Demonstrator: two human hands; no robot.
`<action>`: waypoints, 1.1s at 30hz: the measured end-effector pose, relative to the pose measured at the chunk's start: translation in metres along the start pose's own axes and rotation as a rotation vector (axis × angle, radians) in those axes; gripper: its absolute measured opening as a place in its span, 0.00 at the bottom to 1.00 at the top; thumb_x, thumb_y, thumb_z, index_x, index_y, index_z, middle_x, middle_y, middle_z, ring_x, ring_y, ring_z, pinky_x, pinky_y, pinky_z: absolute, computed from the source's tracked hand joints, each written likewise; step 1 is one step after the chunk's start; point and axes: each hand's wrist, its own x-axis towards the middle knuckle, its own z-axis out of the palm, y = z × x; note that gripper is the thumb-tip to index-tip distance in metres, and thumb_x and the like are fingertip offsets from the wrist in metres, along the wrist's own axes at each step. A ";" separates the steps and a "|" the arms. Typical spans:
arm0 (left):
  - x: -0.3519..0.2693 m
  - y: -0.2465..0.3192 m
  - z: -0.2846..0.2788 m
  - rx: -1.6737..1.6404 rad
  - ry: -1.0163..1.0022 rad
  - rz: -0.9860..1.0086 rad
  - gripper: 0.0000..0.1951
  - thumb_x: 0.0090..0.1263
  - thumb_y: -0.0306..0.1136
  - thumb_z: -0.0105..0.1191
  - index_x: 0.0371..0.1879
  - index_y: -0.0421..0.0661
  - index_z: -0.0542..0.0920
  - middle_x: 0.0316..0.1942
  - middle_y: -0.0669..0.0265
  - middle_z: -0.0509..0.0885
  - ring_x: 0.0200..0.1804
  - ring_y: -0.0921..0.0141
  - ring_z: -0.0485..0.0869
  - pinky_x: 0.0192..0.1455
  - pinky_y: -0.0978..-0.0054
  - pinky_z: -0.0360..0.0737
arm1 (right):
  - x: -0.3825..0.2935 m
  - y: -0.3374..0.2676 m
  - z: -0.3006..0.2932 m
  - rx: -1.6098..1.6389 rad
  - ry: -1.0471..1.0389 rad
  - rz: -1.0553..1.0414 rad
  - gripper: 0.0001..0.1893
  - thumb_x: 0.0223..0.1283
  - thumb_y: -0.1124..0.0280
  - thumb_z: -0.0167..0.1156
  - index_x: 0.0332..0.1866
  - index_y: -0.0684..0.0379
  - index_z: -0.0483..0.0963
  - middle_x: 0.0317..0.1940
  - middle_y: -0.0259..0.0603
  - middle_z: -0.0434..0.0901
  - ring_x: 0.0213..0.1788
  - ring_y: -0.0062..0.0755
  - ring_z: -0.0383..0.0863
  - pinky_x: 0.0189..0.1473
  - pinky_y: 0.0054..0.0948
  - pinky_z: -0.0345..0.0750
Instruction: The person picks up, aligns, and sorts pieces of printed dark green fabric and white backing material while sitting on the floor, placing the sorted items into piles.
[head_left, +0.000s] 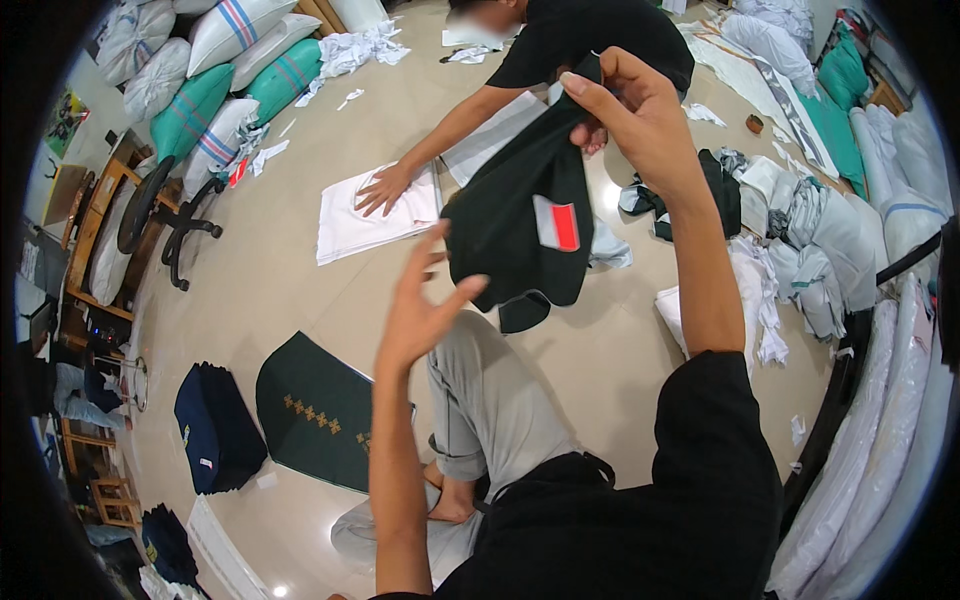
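Observation:
A dark green cut fabric piece with a red-and-white patch hangs in the air before me. My right hand grips its upper end between thumb and fingers. My left hand is raised beside the fabric's left edge, fingers apart, holding nothing that shows. Below and left of it, a dark green panel with a row of gold motifs lies on the floor, partly hidden by my left forearm. A stack of navy fabric pieces with small emblems sits to the left of that panel.
Opposite me, a person in a black shirt leans forward, one hand flat on a white fabric stack. Stuffed sacks and a wheeled chair base stand at left. Cloth heaps and plastic-wrapped rolls lie at right.

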 end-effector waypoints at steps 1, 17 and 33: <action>0.000 0.010 0.009 -0.044 -0.096 -0.027 0.27 0.69 0.32 0.62 0.65 0.41 0.72 0.59 0.55 0.81 0.56 0.61 0.82 0.60 0.64 0.77 | -0.003 -0.009 0.008 0.049 -0.015 0.029 0.15 0.66 0.62 0.66 0.33 0.61 0.71 0.26 0.30 0.75 0.24 0.15 0.80 0.27 0.15 0.77; -0.207 -0.156 -0.005 -0.115 0.145 -0.542 0.24 0.76 0.32 0.54 0.67 0.34 0.68 0.62 0.51 0.77 0.51 0.69 0.82 0.56 0.72 0.78 | -0.112 0.362 -0.148 -0.690 0.361 0.310 0.20 0.63 0.58 0.62 0.43 0.70 0.80 0.43 0.58 0.83 0.43 0.49 0.84 0.48 0.39 0.78; -0.423 -0.151 -0.191 0.808 0.326 -1.083 0.23 0.71 0.36 0.58 0.56 0.30 0.74 0.53 0.45 0.81 0.54 0.55 0.80 0.60 0.62 0.76 | -0.160 0.396 -0.220 -1.554 0.419 0.412 0.08 0.63 0.71 0.60 0.45 0.57 0.81 0.43 0.37 0.84 0.45 0.42 0.81 0.48 0.41 0.74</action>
